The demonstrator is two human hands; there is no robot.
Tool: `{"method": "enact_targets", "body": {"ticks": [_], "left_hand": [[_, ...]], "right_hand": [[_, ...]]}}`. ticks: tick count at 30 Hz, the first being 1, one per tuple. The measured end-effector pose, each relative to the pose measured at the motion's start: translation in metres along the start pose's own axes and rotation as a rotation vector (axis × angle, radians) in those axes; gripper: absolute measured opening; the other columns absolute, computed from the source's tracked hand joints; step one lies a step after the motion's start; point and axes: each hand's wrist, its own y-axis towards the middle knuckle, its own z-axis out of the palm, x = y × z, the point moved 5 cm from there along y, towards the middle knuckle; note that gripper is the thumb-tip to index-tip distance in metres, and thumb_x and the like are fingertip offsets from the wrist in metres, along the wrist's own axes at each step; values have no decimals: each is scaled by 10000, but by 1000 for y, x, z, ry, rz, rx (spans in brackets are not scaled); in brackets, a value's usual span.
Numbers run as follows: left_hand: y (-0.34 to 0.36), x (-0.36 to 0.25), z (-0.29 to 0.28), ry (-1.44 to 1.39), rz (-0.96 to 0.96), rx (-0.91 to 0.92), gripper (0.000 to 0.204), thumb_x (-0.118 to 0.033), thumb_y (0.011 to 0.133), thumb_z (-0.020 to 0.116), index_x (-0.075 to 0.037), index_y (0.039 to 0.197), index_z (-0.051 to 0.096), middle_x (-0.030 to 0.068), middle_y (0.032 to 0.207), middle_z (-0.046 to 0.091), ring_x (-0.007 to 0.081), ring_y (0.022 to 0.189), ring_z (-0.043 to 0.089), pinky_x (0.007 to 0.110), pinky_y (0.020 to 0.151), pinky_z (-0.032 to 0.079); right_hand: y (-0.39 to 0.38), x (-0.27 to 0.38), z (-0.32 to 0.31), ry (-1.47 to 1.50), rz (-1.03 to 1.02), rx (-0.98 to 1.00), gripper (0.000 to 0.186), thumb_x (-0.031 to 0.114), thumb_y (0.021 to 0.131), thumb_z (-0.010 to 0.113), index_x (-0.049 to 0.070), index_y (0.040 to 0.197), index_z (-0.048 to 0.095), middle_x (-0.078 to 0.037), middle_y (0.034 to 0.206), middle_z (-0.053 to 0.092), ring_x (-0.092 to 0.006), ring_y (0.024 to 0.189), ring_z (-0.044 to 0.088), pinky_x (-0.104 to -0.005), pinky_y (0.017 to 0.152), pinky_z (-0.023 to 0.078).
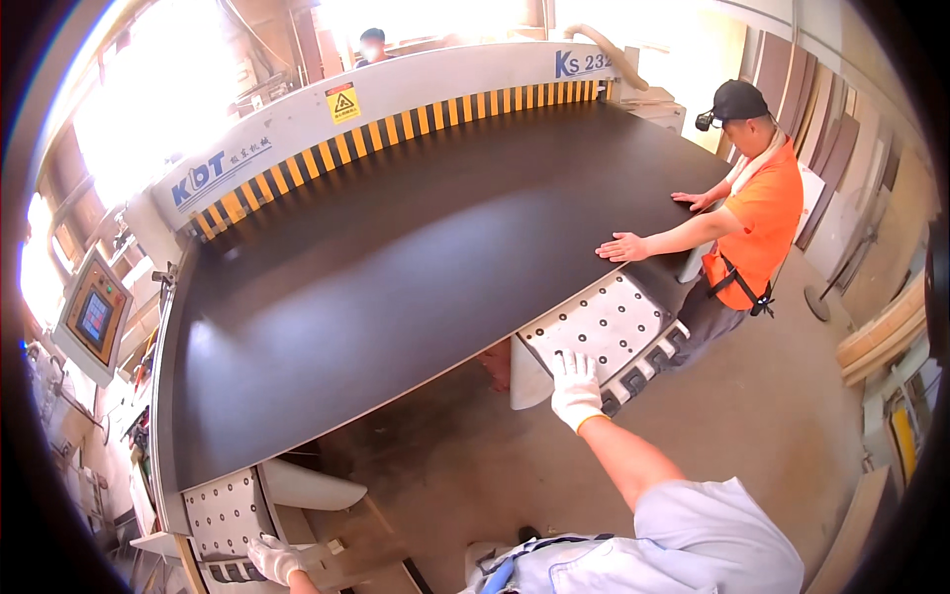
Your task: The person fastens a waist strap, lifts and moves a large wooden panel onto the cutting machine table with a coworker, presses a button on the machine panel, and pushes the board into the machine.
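A large dark panel [396, 267] lies flat across the bed of a panel saw, its far edge against the machine's striped guard. My left hand [274, 558], in a white glove, rests with fingers stretched on the left support table [223, 510], which is pale and dotted with round black spots. On the right support table [594, 322], of the same kind, my gloved right hand [576, 388] lies flat near its front edge. Neither hand touches the panel. A co-worker in an orange shirt [767, 218] stands at the right with both bare hands on the panel.
A grey machine beam [287, 129] with a yellow-black striped guard [341, 150] spans the far side. At the left stands a control screen [94, 317]. Boards [831, 168] lean at the right wall. Behind the beam another person's cap [372, 36] shows.
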Motion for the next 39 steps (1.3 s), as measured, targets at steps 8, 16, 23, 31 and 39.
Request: {"method": "enact_targets", "body": {"ticks": [8,16,23,31,39], "left_hand": [[0,13,9,43,9,-23,525,-401,1186,582,18,1463,733,272,1539,707,438,1468,637,516,1266,504],[-2,9,11,-17,28,-44,498,-377,1171,573,37,1394,738,299,1484,719,456,1441,638,533,1250,503],[-6,-6,3,7,16,-11,531,-391,1184,548,30,1446,738,251,1557,708,420,1495,619,519,1290,473],[-3,18,1,28,132,-361,336,-337,1058,703,-17,1078,802,219,1182,818,417,1182,740,520,1080,594],[-9,6,-5,-2,50,-208,457,-374,1063,675,-2,1307,780,227,1451,752,449,1384,677,555,1209,521]], "right_hand": [[2,6,0,-31,1,3,759,241,1016,602,4,1725,470,-242,1774,491,-444,1608,480,-632,1383,268],[6,5,0,-36,17,75,810,248,1008,638,-7,1746,423,-240,1790,457,-437,1645,438,-617,1394,256],[2,1,0,-44,25,157,788,271,1066,581,14,1784,381,-244,1837,405,-484,1673,405,-637,1406,215],[7,13,15,-79,-21,178,841,251,1023,591,23,1798,356,-256,1858,370,-465,1697,386,-652,1405,204],[3,-1,25,-106,26,210,965,214,956,671,10,1816,283,-227,1887,313,-470,1732,306,-576,1439,179]]}}
